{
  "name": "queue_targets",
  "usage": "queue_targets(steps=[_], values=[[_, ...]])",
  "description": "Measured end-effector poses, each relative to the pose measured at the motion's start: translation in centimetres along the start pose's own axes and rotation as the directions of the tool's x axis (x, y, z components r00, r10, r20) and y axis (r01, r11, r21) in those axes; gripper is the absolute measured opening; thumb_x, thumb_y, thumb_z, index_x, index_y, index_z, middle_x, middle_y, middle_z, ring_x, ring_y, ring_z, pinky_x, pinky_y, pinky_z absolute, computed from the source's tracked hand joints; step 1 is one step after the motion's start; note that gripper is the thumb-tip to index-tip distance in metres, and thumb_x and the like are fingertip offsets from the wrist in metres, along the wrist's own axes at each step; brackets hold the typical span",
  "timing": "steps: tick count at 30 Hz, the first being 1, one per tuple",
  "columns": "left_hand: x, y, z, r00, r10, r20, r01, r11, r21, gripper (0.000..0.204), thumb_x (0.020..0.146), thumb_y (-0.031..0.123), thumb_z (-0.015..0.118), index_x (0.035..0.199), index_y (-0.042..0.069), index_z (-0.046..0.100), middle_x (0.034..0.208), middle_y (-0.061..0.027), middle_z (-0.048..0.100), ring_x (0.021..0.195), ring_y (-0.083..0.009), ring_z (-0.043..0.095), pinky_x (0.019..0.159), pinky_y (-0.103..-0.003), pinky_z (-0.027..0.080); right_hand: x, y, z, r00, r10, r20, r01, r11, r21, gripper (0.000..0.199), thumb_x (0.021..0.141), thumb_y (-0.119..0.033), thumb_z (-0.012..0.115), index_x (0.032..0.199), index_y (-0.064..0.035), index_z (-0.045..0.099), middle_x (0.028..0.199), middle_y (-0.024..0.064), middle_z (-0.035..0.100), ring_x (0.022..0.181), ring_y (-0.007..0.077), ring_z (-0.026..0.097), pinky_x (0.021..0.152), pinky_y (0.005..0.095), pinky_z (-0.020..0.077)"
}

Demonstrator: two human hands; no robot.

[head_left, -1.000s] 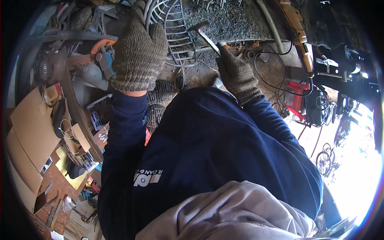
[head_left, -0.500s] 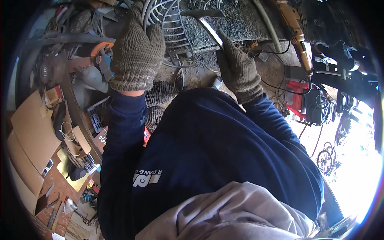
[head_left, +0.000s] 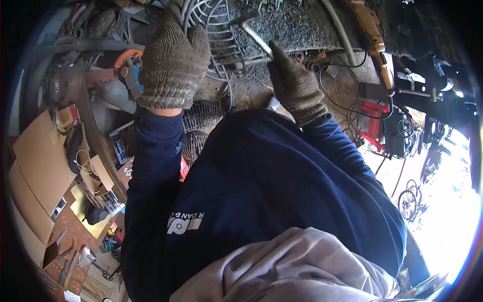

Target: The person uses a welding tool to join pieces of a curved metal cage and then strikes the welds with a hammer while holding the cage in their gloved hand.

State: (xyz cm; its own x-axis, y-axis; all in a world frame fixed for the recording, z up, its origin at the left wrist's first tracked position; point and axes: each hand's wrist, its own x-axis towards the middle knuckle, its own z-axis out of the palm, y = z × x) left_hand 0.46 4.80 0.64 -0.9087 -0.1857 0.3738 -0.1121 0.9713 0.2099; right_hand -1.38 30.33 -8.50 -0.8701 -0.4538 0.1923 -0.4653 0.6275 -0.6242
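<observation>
Both my hands wear grey knitted gloves. My left hand (head_left: 173, 63) is raised at the top left, its fingers curled over the rim of a round wire fan guard (head_left: 219, 38) that lies on a rough dark work surface (head_left: 297, 22). My right hand (head_left: 294, 83) is closed around the handle of a metal hammer (head_left: 251, 30), whose head sits above the guard's wires at the top centre. My dark blue sleeves and torso fill the middle of the view.
More wire guards (head_left: 198, 126) lie stacked below the left hand. An orange and grey power tool (head_left: 126, 63) sits to the left. Flat cardboard pieces (head_left: 40, 161) and small clutter cover the lower left. A yellow tool (head_left: 375, 45), black cables and a red box (head_left: 375, 116) are at right.
My right hand has lifted the hammer up and away, so its head is higher over the guard. The left hand stays on the guard's rim.
</observation>
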Motion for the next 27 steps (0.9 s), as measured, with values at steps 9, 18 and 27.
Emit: queue_targets(steps=[9,18,27], values=[[-0.1,0.2,-0.1,0.999,0.033,-0.012,-0.033,0.997,-0.073,0.059,0.092,0.031,0.062,0.14,0.001,0.046,0.125,-0.026,0.062,0.11,-0.0414,0.064,0.093,-0.044,0.053,-0.2,-0.2,-0.5,0.993,0.065,0.097,-0.059,0.997,-0.058,0.047,0.098,-0.022,0.057,0.144,-0.0126,0.048,0.114,0.0196,0.069,0.097,0.0372,0.07,0.077,0.0445,0.0572],[0.2,0.8,-0.4,0.995,-0.07,0.075,0.076,0.994,-0.078,0.061,0.092,0.033,0.062,0.141,0.001,0.046,0.124,-0.0271,0.063,0.111,-0.0427,0.063,0.094,-0.045,0.052,0.2,-0.6,-0.6,0.998,0.039,0.058,-0.039,0.999,0.002,0.047,0.098,-0.023,0.057,0.143,-0.0116,0.049,0.112,0.0202,0.069,0.099,0.0385,0.069,0.081,0.0465,0.0564],[0.2,0.9,-0.6,0.997,-0.051,0.049,0.054,0.997,-0.053,0.061,0.091,0.034,0.061,0.14,0.0,0.047,0.124,-0.0264,0.063,0.109,-0.0431,0.064,0.093,-0.046,0.053,0.7,-0.7,-0.9,0.999,-0.005,0.041,0.005,1.0,0.007,0.047,0.099,-0.025,0.056,0.143,-0.0123,0.048,0.116,0.0181,0.069,0.098,0.0384,0.068,0.079,0.0469,0.0563]])
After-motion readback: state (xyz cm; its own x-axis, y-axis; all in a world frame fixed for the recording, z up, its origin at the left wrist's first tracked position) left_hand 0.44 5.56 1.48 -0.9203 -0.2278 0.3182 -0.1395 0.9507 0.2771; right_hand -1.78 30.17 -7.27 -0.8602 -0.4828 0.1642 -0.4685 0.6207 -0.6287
